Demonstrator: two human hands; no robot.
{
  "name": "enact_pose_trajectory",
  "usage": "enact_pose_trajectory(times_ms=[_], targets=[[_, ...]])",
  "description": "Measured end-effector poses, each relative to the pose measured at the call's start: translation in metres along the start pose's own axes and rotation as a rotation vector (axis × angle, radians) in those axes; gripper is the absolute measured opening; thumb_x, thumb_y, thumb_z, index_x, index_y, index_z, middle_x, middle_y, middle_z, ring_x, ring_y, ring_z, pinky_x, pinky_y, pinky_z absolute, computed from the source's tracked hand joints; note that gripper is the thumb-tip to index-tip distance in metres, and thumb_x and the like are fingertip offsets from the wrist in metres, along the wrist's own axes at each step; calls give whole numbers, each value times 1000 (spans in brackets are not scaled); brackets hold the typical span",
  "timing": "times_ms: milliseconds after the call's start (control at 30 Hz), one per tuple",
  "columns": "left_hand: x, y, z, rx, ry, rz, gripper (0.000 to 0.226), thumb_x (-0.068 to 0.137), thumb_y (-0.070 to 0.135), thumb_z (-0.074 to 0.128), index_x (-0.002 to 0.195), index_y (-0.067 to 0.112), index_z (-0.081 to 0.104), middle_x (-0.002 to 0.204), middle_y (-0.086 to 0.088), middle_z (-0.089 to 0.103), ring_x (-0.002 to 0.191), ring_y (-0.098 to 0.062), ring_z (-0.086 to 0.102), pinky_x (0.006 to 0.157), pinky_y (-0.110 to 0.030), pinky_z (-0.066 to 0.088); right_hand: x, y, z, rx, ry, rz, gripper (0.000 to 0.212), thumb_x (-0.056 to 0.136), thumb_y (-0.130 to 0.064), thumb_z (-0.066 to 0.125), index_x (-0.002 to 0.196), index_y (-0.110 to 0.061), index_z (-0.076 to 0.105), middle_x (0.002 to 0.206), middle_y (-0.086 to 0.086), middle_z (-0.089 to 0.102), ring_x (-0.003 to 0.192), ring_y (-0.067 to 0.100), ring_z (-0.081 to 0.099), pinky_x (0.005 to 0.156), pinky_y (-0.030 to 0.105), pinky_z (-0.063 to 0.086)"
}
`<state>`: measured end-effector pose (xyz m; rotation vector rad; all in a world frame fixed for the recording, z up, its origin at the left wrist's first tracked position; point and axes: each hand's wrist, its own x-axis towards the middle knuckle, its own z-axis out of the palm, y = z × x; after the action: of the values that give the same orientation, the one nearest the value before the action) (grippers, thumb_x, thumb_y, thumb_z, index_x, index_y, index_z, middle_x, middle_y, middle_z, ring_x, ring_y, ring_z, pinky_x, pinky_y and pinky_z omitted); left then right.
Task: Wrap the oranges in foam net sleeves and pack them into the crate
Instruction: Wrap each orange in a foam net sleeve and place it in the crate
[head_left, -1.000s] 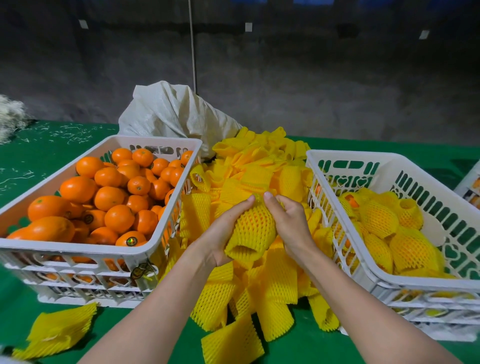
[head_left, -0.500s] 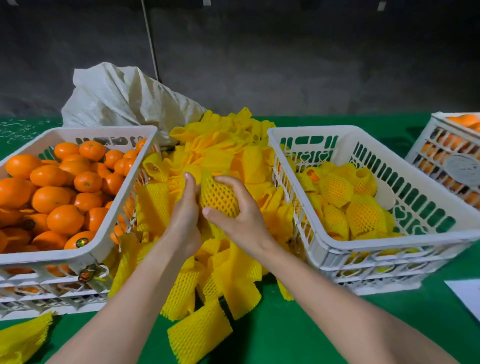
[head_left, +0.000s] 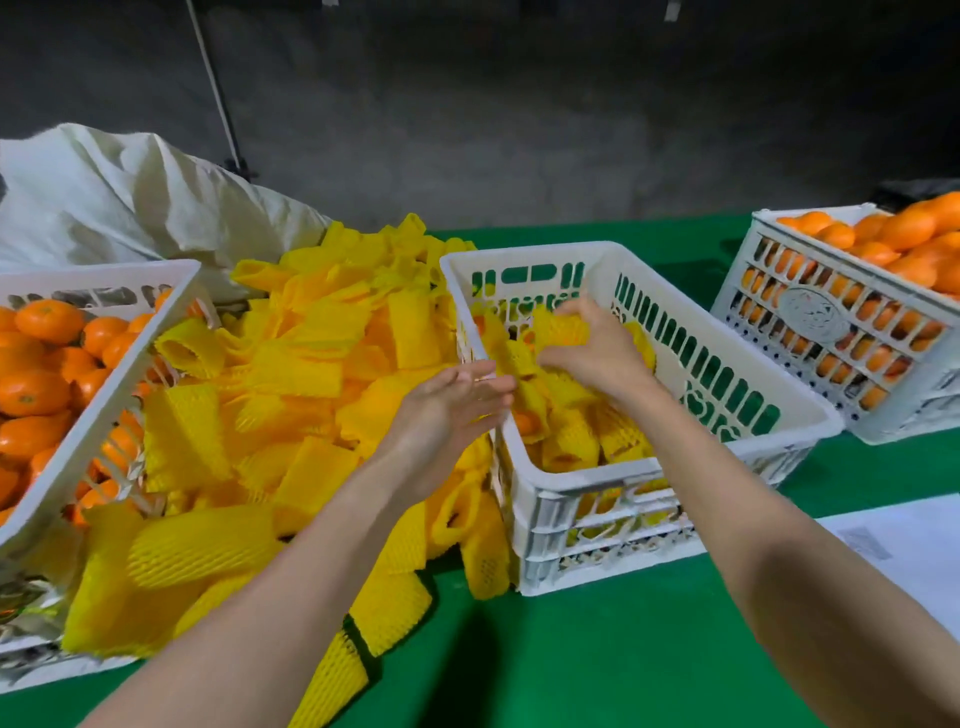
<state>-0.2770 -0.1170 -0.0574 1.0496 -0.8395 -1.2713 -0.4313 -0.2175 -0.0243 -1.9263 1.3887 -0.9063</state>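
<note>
"Head camera: what has the right hand (head_left: 597, 358) got?"

"A sleeved orange (head_left: 563, 323). Its fingers curl round the yellow net, inside the white packing crate (head_left: 623, 470), above the wrapped oranges (head_left: 576, 441) lying there. The net hides the fruit itself."

"And the left hand (head_left: 457, 402)?"

"It holds nothing. The fingers are straight and together, with the fingertips at the crate's left rim, over the heap of foam net sleeves (head_left: 311, 364)."

"Where is the bare fruit?"

"In 2 other white crates. The left crate (head_left: 93, 271) touches the heap. The far crate (head_left: 808, 312) stands just beside the packing crate on the right, piled above its rim."

"Anything else?"

"A white sack (head_left: 104, 208) lies behind the heap and a white sheet (head_left: 914, 545) at the right edge. Everything sits on the green table cover (head_left: 597, 649)."
</note>
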Motion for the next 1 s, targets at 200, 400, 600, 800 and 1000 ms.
enact_pose_trajectory(times_ms=[200, 400, 600, 800, 1000], targets=[[9, 1, 8, 27, 3, -59, 27, 104, 21, 30, 106, 12, 55, 107, -7, 65, 98, -16, 66, 73, -22, 56, -2, 28, 16, -749, -811, 57, 72, 82, -29, 68, 143, -20, 32, 148, 4, 33, 127, 23, 41, 80, 26, 43], [5, 6, 4, 38, 19, -84, 29, 104, 20, 33, 108, 8, 58, 108, -12, 67, 100, -23, 66, 83, -31, 55, 1, 17, 17, -852, -834, -37, 64, 85, -32, 65, 141, -20, 37, 144, 4, 39, 118, 24, 48, 85, 34, 51], [-9, 34, -54, 53, 177, 17, 25, 101, 23, 40, 109, 12, 61, 91, -3, 74, 80, -19, 71, 78, -34, 55, -12, -46, 25, -158, -87, -372, 10, 86, -25, 63, 89, -16, 68, 95, 2, 69, 85, 16, 61, 80, 32, 48], [-37, 47, -116, -41, 301, 83, 25, 101, 18, 39, 108, 9, 61, 86, -4, 74, 77, -21, 71, 75, -35, 57, -43, -55, 135, -605, -662, -378, 47, 87, -37, 61, 122, -7, 51, 127, 15, 53, 119, 33, 46, 94, 38, 41], [-71, 46, -156, -6, 420, 47, 19, 98, 15, 45, 107, 10, 62, 87, -5, 74, 77, -20, 71, 79, -37, 52, -32, -36, 181, -825, -702, -278, 45, 85, -32, 65, 121, -8, 52, 131, 12, 51, 124, 32, 43, 99, 42, 35]])
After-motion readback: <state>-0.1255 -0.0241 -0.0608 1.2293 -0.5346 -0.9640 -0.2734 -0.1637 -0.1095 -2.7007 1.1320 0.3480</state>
